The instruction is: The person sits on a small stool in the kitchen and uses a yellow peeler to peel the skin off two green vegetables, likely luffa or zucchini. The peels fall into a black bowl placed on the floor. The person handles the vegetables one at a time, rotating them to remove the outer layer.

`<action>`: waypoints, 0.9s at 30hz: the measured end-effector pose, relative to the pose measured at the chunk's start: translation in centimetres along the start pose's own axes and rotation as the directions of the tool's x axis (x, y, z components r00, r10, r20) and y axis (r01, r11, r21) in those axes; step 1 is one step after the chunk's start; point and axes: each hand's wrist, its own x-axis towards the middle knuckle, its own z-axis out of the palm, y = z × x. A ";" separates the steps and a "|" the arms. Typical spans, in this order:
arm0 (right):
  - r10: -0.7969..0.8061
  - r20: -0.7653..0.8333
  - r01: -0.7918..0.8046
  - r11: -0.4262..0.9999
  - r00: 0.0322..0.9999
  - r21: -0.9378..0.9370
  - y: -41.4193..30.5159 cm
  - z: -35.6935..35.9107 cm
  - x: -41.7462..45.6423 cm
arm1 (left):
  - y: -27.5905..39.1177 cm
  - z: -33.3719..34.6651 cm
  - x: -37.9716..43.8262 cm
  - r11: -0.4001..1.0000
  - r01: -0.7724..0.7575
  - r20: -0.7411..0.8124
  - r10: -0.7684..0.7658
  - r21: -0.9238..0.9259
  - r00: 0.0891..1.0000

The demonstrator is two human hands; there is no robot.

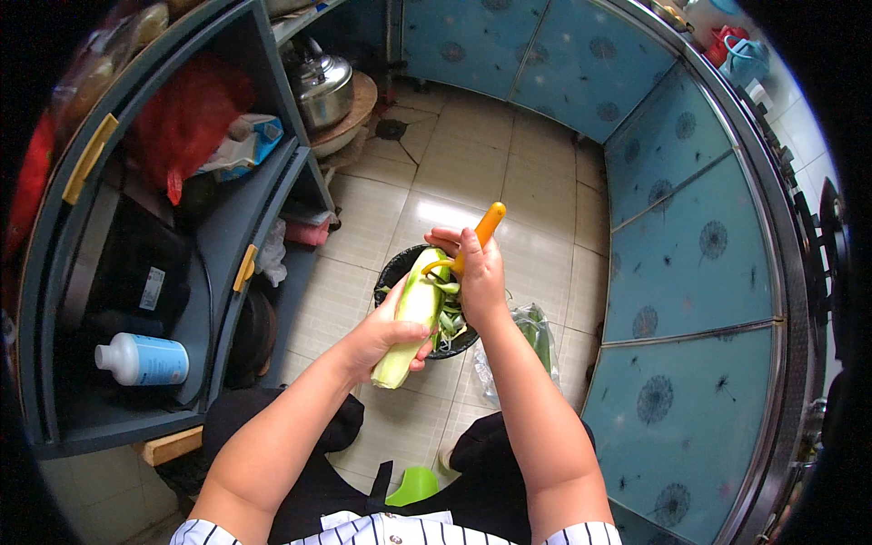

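My left hand [388,337] grips the lower part of a long pale green vegetable [420,303], perhaps a gourd or squash, largely peeled with green streaks left on its skin. In my right hand [482,279] is a peeler [487,225] with an orange handle. Its head rests on the upper part of the vegetable, and a strip of green peel [446,287] hangs beside it. Below both hands stands a round bin lined with a black bag [395,269]. Green peelings [451,323] lie inside it, partly hidden by the vegetable and my right hand.
A clear plastic bag [538,317] with something green inside lies on the tiled floor, right of the bin. At left is an open grey cabinet [248,204] holding a white-and-blue bottle [153,359]. A metal kettle [323,88] stands farther back. Blue cabinet doors [688,266] line the right.
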 end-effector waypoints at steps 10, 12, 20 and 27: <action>0.114 -0.077 -0.115 0.993 0.991 -0.013 -0.4 -1.4 0.9 | -0.3 -0.5 -0.7 0.991 0.081 0.007 -0.082 0.109 0.997; 0.124 -0.020 -0.124 0.992 0.992 0.021 0.2 -1.8 1.2 | -0.2 -0.7 -0.8 0.987 0.100 0.022 -0.104 0.122 0.994; 0.079 -0.284 -0.102 0.993 0.955 -0.066 3.5 -2.4 1.0 | -1.3 -1.8 -0.6 0.985 0.153 0.054 -0.158 0.084 0.986; -0.004 -0.142 -0.139 0.182 0.990 -0.973 5.6 -6.0 0.5 | -1.2 -1.9 -0.8 0.989 0.146 0.035 -0.147 0.040 0.989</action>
